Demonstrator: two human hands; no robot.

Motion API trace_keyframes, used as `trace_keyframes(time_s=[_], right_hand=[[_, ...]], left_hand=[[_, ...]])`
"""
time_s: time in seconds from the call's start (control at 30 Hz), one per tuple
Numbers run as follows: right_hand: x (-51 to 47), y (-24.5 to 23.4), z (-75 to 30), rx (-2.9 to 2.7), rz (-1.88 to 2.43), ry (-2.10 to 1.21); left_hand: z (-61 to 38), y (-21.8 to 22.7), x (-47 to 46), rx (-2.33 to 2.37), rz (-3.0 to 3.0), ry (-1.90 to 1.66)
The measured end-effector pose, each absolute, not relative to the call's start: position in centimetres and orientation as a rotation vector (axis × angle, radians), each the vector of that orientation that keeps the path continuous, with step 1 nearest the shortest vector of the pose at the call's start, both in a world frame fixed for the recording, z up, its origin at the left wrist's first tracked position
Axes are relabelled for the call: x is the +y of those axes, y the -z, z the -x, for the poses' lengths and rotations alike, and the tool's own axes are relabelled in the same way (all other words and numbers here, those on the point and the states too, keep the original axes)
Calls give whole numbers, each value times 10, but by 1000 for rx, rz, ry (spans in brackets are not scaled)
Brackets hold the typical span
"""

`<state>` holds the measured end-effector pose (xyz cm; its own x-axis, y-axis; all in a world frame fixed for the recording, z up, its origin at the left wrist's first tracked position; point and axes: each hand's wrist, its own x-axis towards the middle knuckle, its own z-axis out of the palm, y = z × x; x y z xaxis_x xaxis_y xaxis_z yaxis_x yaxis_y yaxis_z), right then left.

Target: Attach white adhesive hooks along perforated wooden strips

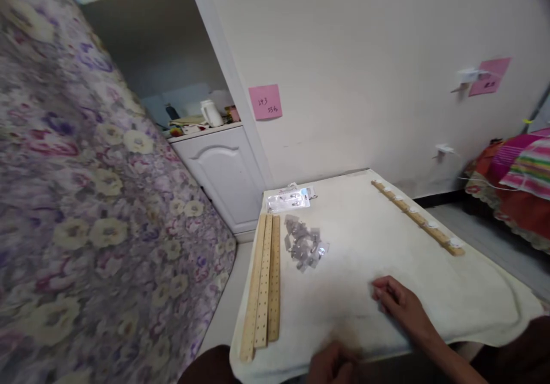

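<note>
My right hand [399,302] rests on the white-covered table [344,292], its fingers curled in loosely and nothing visible in them. At the table's near edge, my left hand [333,365] is dark, blurred and cut off by the frame, so its fingers cannot be made out. Between the hands and the far edge lies a loose pile of small clear packets [304,243]. To the left of that pile, several long wooden strips with rows of holes [263,286] lie side by side. Neither hand touches the packets or the strips.
Clear plastic packaging [289,199] lies at the table's far left corner. Along the right edge runs a wooden strip [415,215] bearing several white round pieces. A floral curtain [107,212] hangs at left, beside a white cabinet [223,172]. A bed [519,183] stands at far right.
</note>
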<state>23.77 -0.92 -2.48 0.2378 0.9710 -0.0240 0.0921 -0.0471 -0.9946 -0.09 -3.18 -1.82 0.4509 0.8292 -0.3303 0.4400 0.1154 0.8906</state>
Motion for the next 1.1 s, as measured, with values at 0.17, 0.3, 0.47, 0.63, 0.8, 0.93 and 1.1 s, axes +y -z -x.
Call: trace_keyframes(time_s=[0.17, 0.3, 0.47, 0.63, 0.8, 0.93, 1.1], right_hand=[[-11, 31, -240, -1077, 1442, -1021], [-11, 34, -239, -1056, 1459, -1021], [-11, 33, -239, -1026, 1489, -1028], [-11, 31, -237, -995, 1499, -1030], [-10, 33, -240, -987, 1493, -1039], [-4, 25, -224, -977, 1418, -1182], [10, 9, -144, -991, 1178, -1577]], left_hand=[[56, -24, -14, 1765, -1951, -635], [89, -35, -10, 2051, -2125, -542], [101, -23, -14, 2016, -2217, -421], [105, -24, -11, 2003, -2285, -314], [109, -27, -8, 1908, -2456, -269], [106, -27, -9, 1908, -2480, -281], [94, -27, -13, 1916, -2467, -286]])
